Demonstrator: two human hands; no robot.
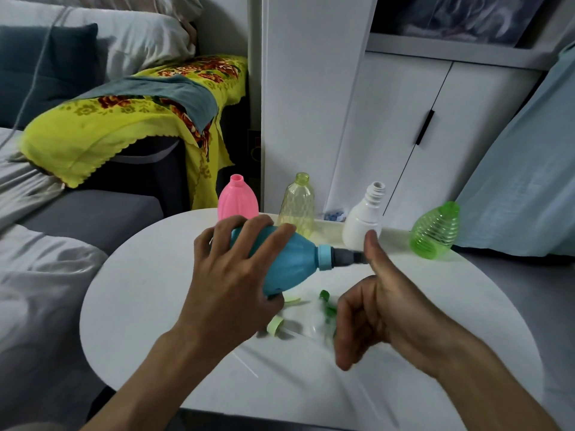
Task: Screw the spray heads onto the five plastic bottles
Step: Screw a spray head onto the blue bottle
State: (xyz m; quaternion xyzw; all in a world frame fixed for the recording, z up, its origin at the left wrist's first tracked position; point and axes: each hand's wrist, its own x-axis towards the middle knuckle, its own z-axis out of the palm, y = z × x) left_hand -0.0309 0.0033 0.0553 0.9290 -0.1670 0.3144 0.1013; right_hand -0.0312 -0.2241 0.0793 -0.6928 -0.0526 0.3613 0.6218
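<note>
Two bare hands work over a round white table (pixel 149 306). The left hand (pixel 230 275) clamps the belly of a blue bottle (pixel 289 259), fingers spread over the top, holding it on its side above the table's middle. Its neck points right, wearing a light blue collar (pixel 325 258) and a grey spray head (pixel 345 256). The right hand (pixel 373 312) is at the head, thumb raised beside it, fingers curled loosely around nothing. The bottle looks empty, light and slick, thin enough to dent, so the wide belly is probably the safest hold. Behind it on the table's far edge stand four uncapped bottles: pink (pixel 238 197), yellow (pixel 297 200), white (pixel 364 219), green (pixel 435 231). Loose green heads (pixel 326 306) lie blurred beneath the hands.
</note>
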